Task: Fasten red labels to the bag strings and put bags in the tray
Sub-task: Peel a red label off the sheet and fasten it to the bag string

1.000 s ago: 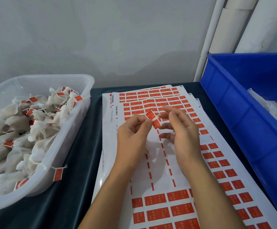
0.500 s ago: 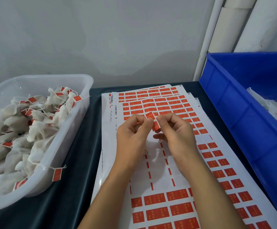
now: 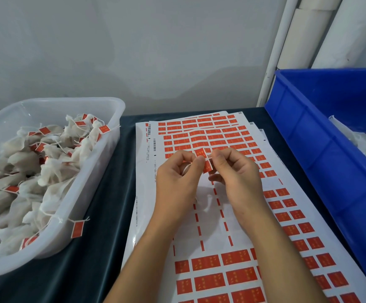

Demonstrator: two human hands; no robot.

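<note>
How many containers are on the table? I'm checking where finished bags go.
2. A clear tray at left holds labelled bags; a blue bin at right, partly out of frame, holds white material. Others may lie outside the view.

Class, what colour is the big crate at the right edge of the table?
The crate is blue, clearest in the head view.

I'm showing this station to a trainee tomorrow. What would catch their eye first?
Most likely the two hands at the centre, the left hand and right hand pinching one red label above the label sheets. Next, the clear tray on the left heaped with tagged white bags, and the blue bin on the right.
</note>
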